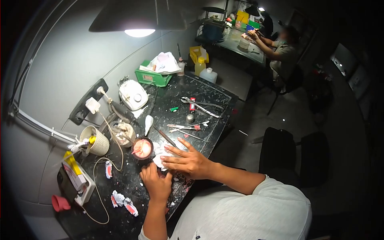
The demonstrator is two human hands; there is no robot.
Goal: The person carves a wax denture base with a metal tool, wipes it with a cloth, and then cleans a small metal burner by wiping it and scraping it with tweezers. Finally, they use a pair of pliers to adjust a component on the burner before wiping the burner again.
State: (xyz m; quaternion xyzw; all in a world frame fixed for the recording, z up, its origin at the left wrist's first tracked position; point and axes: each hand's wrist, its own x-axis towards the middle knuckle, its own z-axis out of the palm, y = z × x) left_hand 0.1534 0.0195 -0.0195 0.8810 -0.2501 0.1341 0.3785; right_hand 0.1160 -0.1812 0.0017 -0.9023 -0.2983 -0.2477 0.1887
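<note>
On the black workbench (128, 180), my right hand (188, 161) lies over a crumpled white paper (159, 154), its fingers spread. My left hand (157, 182) is beside it, near the bench's front edge, with its fingers curled. A bit of something dark red shows between the two hands, too small to name. Just beyond my left hand stands a dark round bowl (143, 148) with pink material in it. A tool with a dark shaft (165, 137) lies beside the paper, its tip near my right fingers.
Pliers (204, 108), tweezers (184, 127) and a metal cup (190, 118) lie farther back. A woven cup (96, 141), a white device (133, 95) and a green bin (154, 76) line the wall. Paper-wrapped pink pieces (124, 203) lie left. A co-worker (280, 52) sits at another table.
</note>
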